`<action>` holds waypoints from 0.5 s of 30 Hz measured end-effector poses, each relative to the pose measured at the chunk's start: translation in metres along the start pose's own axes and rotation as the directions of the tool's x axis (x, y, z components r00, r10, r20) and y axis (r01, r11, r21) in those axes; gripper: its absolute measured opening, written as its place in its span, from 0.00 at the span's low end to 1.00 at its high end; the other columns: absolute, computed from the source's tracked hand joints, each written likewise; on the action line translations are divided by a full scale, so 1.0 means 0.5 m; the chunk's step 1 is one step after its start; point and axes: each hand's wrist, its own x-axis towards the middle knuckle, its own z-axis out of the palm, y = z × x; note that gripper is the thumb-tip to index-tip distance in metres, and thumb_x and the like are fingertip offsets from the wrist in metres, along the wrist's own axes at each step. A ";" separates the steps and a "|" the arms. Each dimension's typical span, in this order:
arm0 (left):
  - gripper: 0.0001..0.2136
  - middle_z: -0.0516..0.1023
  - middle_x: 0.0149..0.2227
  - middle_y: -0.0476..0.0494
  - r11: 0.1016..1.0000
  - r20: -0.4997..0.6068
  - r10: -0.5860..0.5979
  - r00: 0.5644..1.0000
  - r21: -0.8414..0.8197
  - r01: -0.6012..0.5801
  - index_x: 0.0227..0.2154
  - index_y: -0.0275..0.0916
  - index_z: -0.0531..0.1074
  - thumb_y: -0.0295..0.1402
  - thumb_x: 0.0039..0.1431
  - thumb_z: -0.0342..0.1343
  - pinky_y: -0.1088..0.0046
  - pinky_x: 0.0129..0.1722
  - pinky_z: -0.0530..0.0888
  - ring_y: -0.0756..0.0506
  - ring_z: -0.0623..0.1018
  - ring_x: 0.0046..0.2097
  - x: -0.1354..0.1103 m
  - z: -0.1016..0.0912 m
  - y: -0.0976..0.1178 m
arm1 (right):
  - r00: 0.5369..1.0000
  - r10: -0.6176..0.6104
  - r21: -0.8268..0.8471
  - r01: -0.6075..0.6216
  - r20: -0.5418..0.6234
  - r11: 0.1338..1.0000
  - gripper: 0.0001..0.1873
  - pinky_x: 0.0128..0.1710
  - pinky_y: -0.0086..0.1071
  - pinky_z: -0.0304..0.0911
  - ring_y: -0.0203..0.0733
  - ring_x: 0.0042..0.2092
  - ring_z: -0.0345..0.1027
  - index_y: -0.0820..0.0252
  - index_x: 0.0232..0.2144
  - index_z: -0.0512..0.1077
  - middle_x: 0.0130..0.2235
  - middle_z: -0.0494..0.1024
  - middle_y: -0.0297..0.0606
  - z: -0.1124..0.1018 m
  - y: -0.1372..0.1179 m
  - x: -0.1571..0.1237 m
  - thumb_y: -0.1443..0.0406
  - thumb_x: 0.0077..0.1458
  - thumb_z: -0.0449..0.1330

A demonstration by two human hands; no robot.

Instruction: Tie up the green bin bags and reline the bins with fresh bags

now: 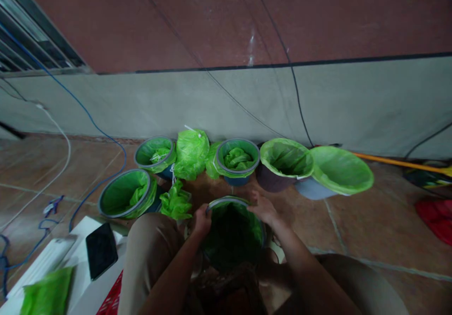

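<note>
At far left, one green packet (47, 291) lies on a white box (81, 239), with one phone (101, 251) beside it. Six bins stand on the tiles, all lined in green; four have grey rings round their mouths.

The near-left bin (118, 190) holds a bunched bit of green film. Behind it, the back-left bin (146, 151) holds another bunch with whitish strings. Next come two loose bags: a puffed bag (192, 152) by the wall and a crumpled bag (175, 203) nearer the knees.

The left hand (202, 221) is closed on the left rim of the held bin (247, 221), fingers curled. This bin sits between the person's knees, mouth up towards the camera; its long axis runs down from the mouth, the exact tilt unclear. Its inside is lined and dark, so I cannot tell what lies at the bottom. The middle bin (237, 181) stands beyond it, with crumpled film inside.

The right hand (263, 207) is on the right rim, fingers partly spread; whether it grips cannot be told.

Further right are the purple bin (273, 179) and the pale bin (316, 190), side by side, liners folded over their rims.
</note>
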 end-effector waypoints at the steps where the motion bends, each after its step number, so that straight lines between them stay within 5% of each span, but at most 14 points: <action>1: 0.07 0.78 0.36 0.43 0.997 -0.006 0.068 0.998 -0.022 -0.068 0.36 0.37 0.73 0.28 0.58 0.51 0.72 0.44 0.71 0.46 0.76 0.40 0.002 0.002 -0.001 | 0.999 -0.029 0.057 0.028 0.029 0.998 0.32 0.54 0.36 0.61 0.48 0.54 0.69 0.64 0.57 0.67 0.53 0.75 0.48 -0.007 -0.006 -0.002 0.63 0.49 0.63; 5: 0.08 0.79 0.38 0.43 0.979 -0.047 0.173 0.984 -0.105 -0.177 0.36 0.37 0.74 0.30 0.58 0.51 0.71 0.46 0.71 0.46 0.76 0.41 0.012 0.001 -0.011 | 0.977 -0.093 0.284 0.036 0.190 0.958 0.17 0.47 0.33 0.65 0.44 0.46 0.73 0.60 0.43 0.76 0.42 0.81 0.40 -0.015 -0.010 -0.017 0.64 0.48 0.63; 9: 0.09 0.79 0.37 0.44 0.977 -0.070 0.131 0.989 -0.157 -0.141 0.37 0.37 0.74 0.30 0.59 0.49 0.70 0.46 0.72 0.45 0.77 0.40 0.014 -0.006 -0.023 | 0.970 -0.079 0.489 -0.044 0.228 0.871 0.18 0.45 0.31 0.66 0.42 0.45 0.74 0.62 0.45 0.75 0.44 0.80 0.41 -0.001 -0.004 -0.031 0.66 0.49 0.62; 15: 0.11 0.79 0.39 0.42 0.993 -0.056 0.090 0.994 -0.077 -0.094 0.40 0.36 0.74 0.29 0.59 0.48 0.71 0.44 0.72 0.45 0.77 0.40 0.008 -0.017 -0.012 | 0.998 0.009 0.118 -0.015 0.059 0.993 0.15 0.47 0.30 0.65 0.40 0.45 0.74 0.61 0.43 0.76 0.44 0.81 0.40 0.022 -0.012 -0.020 0.71 0.54 0.55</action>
